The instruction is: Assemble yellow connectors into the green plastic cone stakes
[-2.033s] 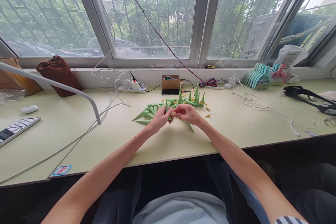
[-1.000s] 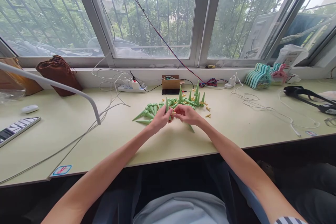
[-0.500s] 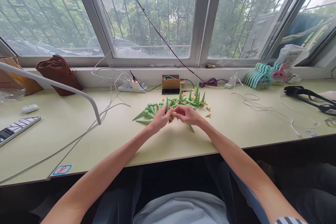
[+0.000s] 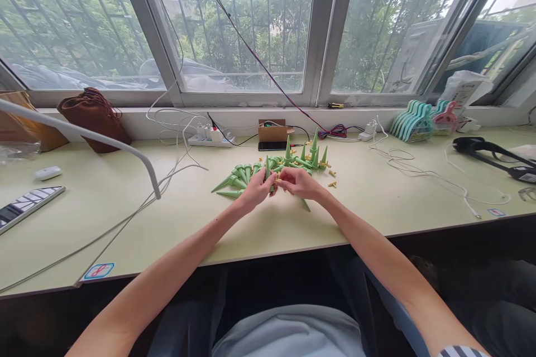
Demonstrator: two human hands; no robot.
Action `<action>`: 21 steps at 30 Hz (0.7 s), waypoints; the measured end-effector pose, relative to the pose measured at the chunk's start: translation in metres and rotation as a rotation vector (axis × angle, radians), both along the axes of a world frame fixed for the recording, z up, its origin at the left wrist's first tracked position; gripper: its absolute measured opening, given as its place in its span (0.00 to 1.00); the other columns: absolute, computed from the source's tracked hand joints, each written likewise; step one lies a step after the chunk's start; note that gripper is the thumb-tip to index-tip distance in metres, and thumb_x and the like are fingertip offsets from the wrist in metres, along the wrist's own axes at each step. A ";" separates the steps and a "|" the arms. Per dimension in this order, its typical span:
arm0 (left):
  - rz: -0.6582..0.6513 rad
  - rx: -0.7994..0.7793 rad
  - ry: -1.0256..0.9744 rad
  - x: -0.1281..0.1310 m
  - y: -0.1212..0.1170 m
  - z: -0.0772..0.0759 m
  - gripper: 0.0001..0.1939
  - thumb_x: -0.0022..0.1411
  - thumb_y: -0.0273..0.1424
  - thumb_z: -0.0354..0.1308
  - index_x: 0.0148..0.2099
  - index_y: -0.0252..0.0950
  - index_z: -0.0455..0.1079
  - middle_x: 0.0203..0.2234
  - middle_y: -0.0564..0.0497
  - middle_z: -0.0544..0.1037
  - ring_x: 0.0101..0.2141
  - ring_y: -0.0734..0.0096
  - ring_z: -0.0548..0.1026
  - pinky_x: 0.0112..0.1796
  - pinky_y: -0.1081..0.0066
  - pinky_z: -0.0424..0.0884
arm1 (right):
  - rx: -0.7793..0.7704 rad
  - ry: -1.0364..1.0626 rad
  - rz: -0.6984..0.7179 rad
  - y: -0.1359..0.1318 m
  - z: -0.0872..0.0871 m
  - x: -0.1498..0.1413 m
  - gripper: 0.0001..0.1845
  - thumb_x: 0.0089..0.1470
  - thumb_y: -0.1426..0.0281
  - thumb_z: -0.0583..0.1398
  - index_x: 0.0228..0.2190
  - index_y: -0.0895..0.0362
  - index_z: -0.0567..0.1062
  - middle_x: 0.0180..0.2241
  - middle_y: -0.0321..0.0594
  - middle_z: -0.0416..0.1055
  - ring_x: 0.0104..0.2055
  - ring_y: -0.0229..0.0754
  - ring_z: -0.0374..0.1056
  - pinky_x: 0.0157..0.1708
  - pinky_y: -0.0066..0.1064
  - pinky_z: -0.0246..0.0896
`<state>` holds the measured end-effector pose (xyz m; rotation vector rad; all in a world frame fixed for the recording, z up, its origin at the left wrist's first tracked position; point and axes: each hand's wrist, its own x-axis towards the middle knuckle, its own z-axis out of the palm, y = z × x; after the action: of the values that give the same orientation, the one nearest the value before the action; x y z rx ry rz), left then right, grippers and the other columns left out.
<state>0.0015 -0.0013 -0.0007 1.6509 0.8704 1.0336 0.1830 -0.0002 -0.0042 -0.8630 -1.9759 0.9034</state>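
My left hand (image 4: 257, 189) and my right hand (image 4: 298, 182) meet at the middle of the pale green desk (image 4: 125, 217), fingers pinched together. Between them sits a small yellow piece (image 4: 276, 180) against a green cone-shaped spike; the spike's tip (image 4: 305, 204) pokes out below my right wrist. Several more green spikes (image 4: 237, 179) lie flat to the left, and others (image 4: 312, 153) stand upright just behind my hands. A few small yellow pieces (image 4: 331, 178) are scattered to the right of the pile.
A white lamp arm (image 4: 84, 136) crosses the left side, with cables trailing over the desk. A power strip (image 4: 209, 138) and a cardboard box (image 4: 272, 131) sit at the back. A brown pouch (image 4: 94, 117), mouse (image 4: 47, 173), teal hangers (image 4: 412, 121) and black strap (image 4: 489, 153) lie around.
My hands stay together at the same spot; only the fingers shift slightly around the yellow piece and the spike. Nothing else has moved.
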 end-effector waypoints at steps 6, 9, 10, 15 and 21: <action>-0.011 -0.004 0.006 -0.001 -0.001 0.000 0.12 0.67 0.37 0.53 0.33 0.37 0.58 0.22 0.55 0.68 0.21 0.77 0.67 0.25 0.72 0.64 | -0.001 -0.051 -0.012 -0.003 0.003 -0.001 0.19 0.60 0.57 0.57 0.25 0.57 0.67 0.20 0.34 0.67 0.19 0.32 0.58 0.22 0.26 0.54; -0.011 -0.005 0.002 0.000 -0.001 0.000 0.13 0.67 0.38 0.54 0.33 0.37 0.58 0.22 0.55 0.68 0.21 0.77 0.67 0.25 0.72 0.64 | 0.016 -0.067 -0.012 -0.003 0.004 -0.001 0.22 0.62 0.55 0.55 0.23 0.57 0.67 0.19 0.35 0.67 0.20 0.33 0.58 0.23 0.26 0.55; -0.012 -0.006 0.001 0.000 0.000 0.000 0.13 0.67 0.38 0.54 0.33 0.37 0.58 0.22 0.55 0.68 0.21 0.77 0.67 0.25 0.72 0.64 | 0.020 -0.071 -0.015 -0.003 0.004 -0.001 0.23 0.62 0.55 0.55 0.23 0.57 0.67 0.19 0.35 0.67 0.21 0.33 0.59 0.24 0.26 0.55; -0.023 0.017 0.001 0.000 0.001 0.000 0.13 0.67 0.38 0.53 0.33 0.37 0.58 0.21 0.56 0.68 0.21 0.77 0.67 0.25 0.72 0.64 | 0.025 -0.037 -0.006 -0.002 0.002 -0.001 0.17 0.57 0.56 0.60 0.30 0.57 0.69 0.22 0.34 0.69 0.22 0.34 0.61 0.24 0.26 0.55; -0.016 0.033 0.041 -0.001 0.000 -0.002 0.14 0.67 0.40 0.54 0.33 0.37 0.58 0.21 0.55 0.69 0.21 0.76 0.68 0.26 0.72 0.64 | 0.007 -0.037 0.033 -0.003 0.004 -0.001 0.15 0.60 0.60 0.57 0.28 0.57 0.69 0.20 0.33 0.66 0.21 0.33 0.58 0.24 0.26 0.54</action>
<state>0.0001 -0.0009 -0.0029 1.7095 0.8694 1.0110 0.1822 -0.0037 -0.0006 -0.8517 -2.0295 0.9050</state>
